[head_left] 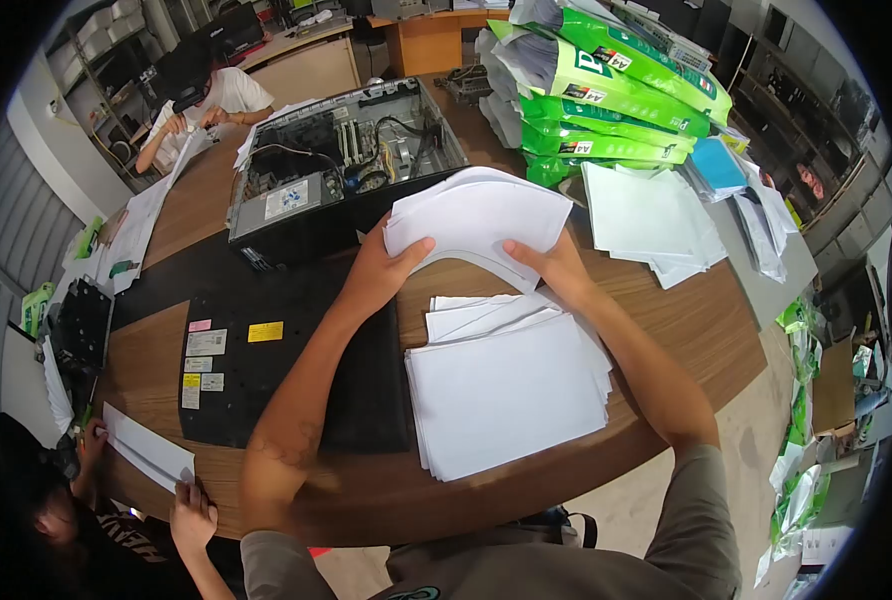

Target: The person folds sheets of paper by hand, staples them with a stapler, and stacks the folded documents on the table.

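Observation:
Between my two hands a stack of white paper [478, 215] is held up off the table, its near edge bowed into an arch. My left hand [391, 262] grips its left end, thumb on top and fingers hidden beneath. At the right end my right hand [551, 262] grips it the same way. Just below, on the table, lies a larger pile of white paper sheets [506, 395], its upper sheets uneven at the far side. An open computer case [346, 160] with exposed parts stands beyond my left hand.
A flat black panel with labels [296, 370] lies left of the pile. Green A4 paper packs [616, 90] are stacked at the far right, near more loose white sheets [651, 215]. One person [211, 100] sits across the table; another person's hand [194, 515] holds folded paper at lower left.

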Available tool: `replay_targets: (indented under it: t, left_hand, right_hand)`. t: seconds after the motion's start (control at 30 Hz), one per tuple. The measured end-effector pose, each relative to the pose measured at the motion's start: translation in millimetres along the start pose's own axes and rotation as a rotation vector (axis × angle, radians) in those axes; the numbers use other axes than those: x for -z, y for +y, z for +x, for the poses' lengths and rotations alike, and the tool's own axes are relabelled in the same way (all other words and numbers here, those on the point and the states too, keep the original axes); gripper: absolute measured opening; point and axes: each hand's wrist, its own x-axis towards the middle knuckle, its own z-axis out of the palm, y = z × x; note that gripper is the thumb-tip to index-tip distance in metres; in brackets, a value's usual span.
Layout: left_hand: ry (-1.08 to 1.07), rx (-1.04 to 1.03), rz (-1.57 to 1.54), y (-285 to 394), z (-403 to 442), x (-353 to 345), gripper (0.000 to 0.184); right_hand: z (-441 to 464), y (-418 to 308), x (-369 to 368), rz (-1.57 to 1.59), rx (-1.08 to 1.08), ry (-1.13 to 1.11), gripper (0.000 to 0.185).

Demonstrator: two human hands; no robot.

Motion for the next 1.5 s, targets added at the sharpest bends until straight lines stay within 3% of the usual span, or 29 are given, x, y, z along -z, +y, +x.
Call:
replay_targets:
  t: [0.13, 0.3, 0.53, 0.6, 0.97, 1.13, 1.3, 1.5]
  left_hand:
    - [0.056, -0.029, 0.078, 1.5, -1.8, -7.0, 0.045]
    - [-0.042, 0.041, 0.090, -3.4, 6.1, -8.4, 0.042]
    - [-0.010, 0.052, 0.119, 0.4, 11.0, -15.6, 0.044]
    - [0.002, -0.057, 0.129, 0.6, 6.4, -22.6, 0.045]
    - [0.039, 0.029, -0.011, 9.7, 2.6, -11.8, 0.045]
    - [0.027, -0.004, 0.016, 3.5, 6.8, -11.2, 0.042]
    - [0.037, 0.056, -0.009, 3.2, 5.3, -12.1, 0.037]
    - [0.135, -0.060, -0.042, 4.7, 4.0, -14.7, 0.034]
  right_hand:
    - [13.6, 4.4, 8.8, -0.181, 0.023, 0.102, 0.046]
    - [22.6, 10.7, 28.7, -0.304, 0.055, 0.175, 0.046]
    - [16.4, 10.4, 18.1, -0.227, 0.101, 0.077, 0.043]
    - [15.8, 11.2, 20.6, -0.214, 0.045, 0.112, 0.042]
    - [12.2, 2.9, 21.7, -0.195, 0.051, 0.076, 0.044]
    - [16.1, 5.8, 23.4, -0.025, -0.011, 0.061, 0.042]
    - [16.1, 4.0, 19.8, -0.057, -0.072, 0.065, 0.044]
    - [15.6, 3.5, 18.7, -0.162, 0.024, 0.073, 0.045]
